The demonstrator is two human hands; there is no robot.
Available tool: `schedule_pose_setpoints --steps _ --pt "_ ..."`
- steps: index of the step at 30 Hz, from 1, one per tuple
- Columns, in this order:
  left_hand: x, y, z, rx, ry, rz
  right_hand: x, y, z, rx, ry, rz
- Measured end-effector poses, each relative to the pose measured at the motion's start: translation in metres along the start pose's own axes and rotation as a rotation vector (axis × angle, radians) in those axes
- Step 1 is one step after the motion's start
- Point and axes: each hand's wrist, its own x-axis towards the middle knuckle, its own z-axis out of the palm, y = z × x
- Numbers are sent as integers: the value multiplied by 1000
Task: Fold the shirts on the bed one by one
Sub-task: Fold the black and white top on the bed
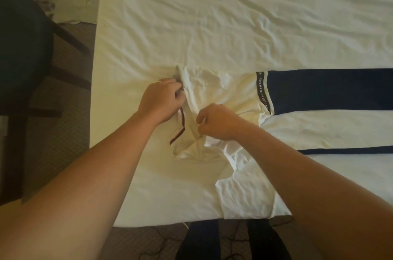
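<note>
Both bare forearms reach forward and converge. The left hand [160, 100] is curled, knuckles up, a ring on one finger. The right hand [217, 121] is fisted just beside it.

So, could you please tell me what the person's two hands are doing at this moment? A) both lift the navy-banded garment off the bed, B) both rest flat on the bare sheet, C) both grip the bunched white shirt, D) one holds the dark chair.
C: the left hand and right hand both have their fingers curled into the bunched fabric of the white shirt lying on the bed.
</note>
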Motion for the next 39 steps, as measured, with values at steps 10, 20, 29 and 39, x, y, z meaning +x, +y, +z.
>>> schedule_pose_setpoints --steps 10,20,29,39 --pt "51 25 -13 -139 41 -257 29 84 -80 -80 519 158" --pt "55 22 -7 5 146 -292 34 94 -75 -166 672 168" --pt "12 39 34 338 -211 72 4 109 0 -526 474 -100" --pt "5 54 25 348 -195 29 -39 95 8 -252 777 -169"
